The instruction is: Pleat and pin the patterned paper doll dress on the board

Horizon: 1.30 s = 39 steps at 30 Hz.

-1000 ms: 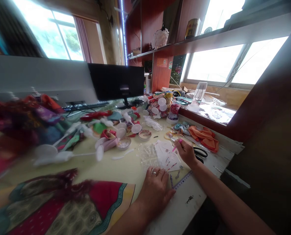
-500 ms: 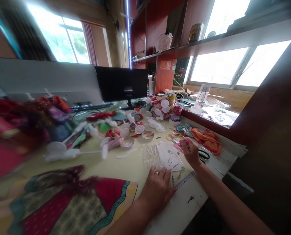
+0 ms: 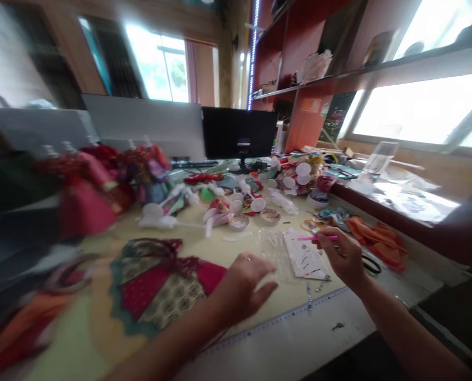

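Note:
Pinched in my right hand [image 3: 341, 256] is a thin pink pen-like stick [image 3: 307, 238], its tip pointing left over a white card [image 3: 304, 259] with small decorations on it. My left hand [image 3: 250, 283] is lifted, thumb and fingers apart, holding nothing. It hovers by the right side of a small doll-size dress [image 3: 164, 293] with red and patterned panels and a teal border. Clear plastic wrap [image 3: 271, 248] lies left of the card. Short beaded strips [image 3: 309, 296] rest just below it, above a measuring tape [image 3: 279, 317] along the table edge.
Black-handled scissors [image 3: 371, 263] and orange cloth [image 3: 379, 241] lie right of my right hand. Round tins [image 3: 238, 222], white plastic stands [image 3: 152, 216] and fabric scraps spread behind. Dressed dolls [image 3: 87, 198] stand at left; a black monitor [image 3: 239, 132] is at the back.
The view has swung left. My left hand has lifted from beside the card and moved left toward the dress. My right hand still holds the pink stick, now turned more level.

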Motion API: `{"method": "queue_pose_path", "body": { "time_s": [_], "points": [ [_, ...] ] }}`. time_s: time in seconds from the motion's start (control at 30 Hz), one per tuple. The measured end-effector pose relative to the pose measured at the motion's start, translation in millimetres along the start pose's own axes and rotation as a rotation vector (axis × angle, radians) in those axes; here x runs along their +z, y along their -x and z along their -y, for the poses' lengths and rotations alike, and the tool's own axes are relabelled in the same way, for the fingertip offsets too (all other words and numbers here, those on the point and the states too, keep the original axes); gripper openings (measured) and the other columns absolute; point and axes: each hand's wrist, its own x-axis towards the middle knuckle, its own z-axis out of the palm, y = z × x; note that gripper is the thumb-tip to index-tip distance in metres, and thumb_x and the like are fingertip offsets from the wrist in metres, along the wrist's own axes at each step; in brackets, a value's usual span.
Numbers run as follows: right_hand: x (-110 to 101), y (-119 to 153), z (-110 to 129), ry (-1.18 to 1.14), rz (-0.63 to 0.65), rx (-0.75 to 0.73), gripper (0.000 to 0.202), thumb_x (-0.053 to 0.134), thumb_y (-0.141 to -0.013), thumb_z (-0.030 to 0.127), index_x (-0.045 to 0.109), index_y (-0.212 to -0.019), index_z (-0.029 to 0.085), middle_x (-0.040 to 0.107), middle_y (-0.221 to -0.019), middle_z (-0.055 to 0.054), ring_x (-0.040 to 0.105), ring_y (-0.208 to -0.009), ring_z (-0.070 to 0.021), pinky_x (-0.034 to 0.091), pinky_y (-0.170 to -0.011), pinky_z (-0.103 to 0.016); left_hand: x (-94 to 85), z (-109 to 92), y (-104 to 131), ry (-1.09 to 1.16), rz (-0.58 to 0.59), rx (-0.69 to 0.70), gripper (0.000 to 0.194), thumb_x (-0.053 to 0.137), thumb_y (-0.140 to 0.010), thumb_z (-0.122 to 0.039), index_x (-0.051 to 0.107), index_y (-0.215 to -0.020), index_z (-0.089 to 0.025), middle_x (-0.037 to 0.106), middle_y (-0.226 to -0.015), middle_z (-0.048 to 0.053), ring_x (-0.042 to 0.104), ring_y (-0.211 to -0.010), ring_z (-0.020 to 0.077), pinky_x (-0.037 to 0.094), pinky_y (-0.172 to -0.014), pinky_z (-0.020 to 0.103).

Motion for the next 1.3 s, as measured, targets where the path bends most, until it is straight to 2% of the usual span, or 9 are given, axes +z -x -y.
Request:
{"method": "queue_pose_path", "body": {
  "time_s": [0.1,0.2,0.3,0.47,0.6,0.7,0.83,1.03,1.3],
  "points": [
    [11,4,30,-0.102,0.09,-0.036,0.008,0.053,-0.084,0.026,0.057,-0.082,0.02,0.061,-0.07,-0.003,0.058,-0.06,-0.0156,0.047,-0.055,-0.028,-44.2,31,29,-0.013,-0.046,-0.278,0.023,0.05,-0.084,-0.024,0.062,-0.101,-0.014,0.067,-0.098,0.009,0.061,-0.09,0.0196,0.049,-0.079,0.033],
    [29,3,66,-0.16,0.275,-0.17,0.005,0.053,-0.083,0.019,0.057,-0.086,0.019,0.06,-0.072,-0.003,0.056,-0.062,-0.0147,0.044,-0.057,-0.027,-78.0,56,61,-0.042,-0.031,-0.37,0.02,0.051,-0.084,-0.023,0.064,-0.097,-0.016,0.068,-0.094,0.007,0.062,-0.081,0.0162,0.05,-0.071,0.026],
    [52,1,102,-0.249,0.394,-0.292,0.007,0.05,-0.084,0.013,0.054,-0.086,0.019,0.058,-0.071,-0.003,0.054,-0.062,-0.0137,0.041,-0.056,-0.026,-91.7,67,84,-0.068,-0.021,-0.393,0.016,0.054,-0.082,-0.021,0.065,-0.091,-0.016,0.067,-0.088,0.005,0.061,-0.078,0.0156,0.049,-0.069,0.026],
    [100,4,141,-0.359,0.531,-0.346,0.006,0.047,-0.085,0.014,0.051,-0.085,0.018,0.056,-0.067,-0.001,0.05,-0.059,-0.0124,0.037,-0.054,-0.025,-86.6,71,100,-0.094,0.012,-0.338,0.01,0.055,-0.08,-0.017,0.065,-0.084,-0.017,0.067,-0.083,0.003,0.058,-0.081,0.0161,0.045,-0.077,0.028],
    [132,14,151,-0.377,0.54,-0.328,0.007,0.045,-0.086,0.015,0.049,-0.081,0.018,0.052,-0.062,0.0,0.046,-0.055,-0.0114,0.035,-0.052,-0.024,-85.3,74,109,-0.128,0.031,-0.32,0.01,0.053,-0.08,-0.016,0.063,-0.082,-0.016,0.067,-0.08,0.003,0.056,-0.079,0.0161,0.043,-0.079,0.029],
    [146,23,150,-0.394,0.527,-0.313,0.006,0.045,-0.086,0.015,0.048,-0.082,0.018,0.052,-0.064,0.0,0.046,-0.056,-0.0114,0.035,-0.053,-0.023,-91.1,75,116,-0.156,0.07,-0.325,0.011,0.052,-0.081,-0.016,0.063,-0.078,-0.016,0.066,-0.075,0.002,0.055,-0.074,0.015,0.042,-0.076,0.028],
    [154,31,146,-0.406,0.535,-0.283,0.007,0.045,-0.086,0.014,0.046,-0.083,0.019,0.051,-0.065,0.001,0.045,-0.057,-0.0111,0.034,-0.053,-0.023,-96.6,73,121,-0.19,0.151,-0.337,0.011,0.052,-0.08,-0.017,0.062,-0.074,-0.016,0.065,-0.072,0.001,0.054,-0.071,0.0143,0.042,-0.069,0.025],
    [157,34,144,-0.417,0.595,-0.28,0.006,0.046,-0.086,0.013,0.048,-0.086,0.019,0.052,-0.068,0.0,0.046,-0.059,-0.0119,0.034,-0.055,-0.024,-90.9,73,120,-0.24,0.238,-0.337,0.015,0.051,-0.08,-0.017,0.059,-0.067,-0.017,0.062,-0.069,0.001,0.052,-0.068,0.0144,0.039,-0.067,0.025],
    [159,33,144,-0.432,0.597,-0.274,0.008,0.046,-0.085,0.012,0.048,-0.087,0.02,0.053,-0.07,0.0,0.047,-0.06,-0.0116,0.035,-0.056,-0.024,-85.3,76,123,-0.28,0.276,-0.33,0.014,0.05,-0.08,-0.018,0.057,-0.067,-0.017,0.061,-0.069,0.0,0.052,-0.068,0.0145,0.036,-0.064,0.025]
  ]
}}
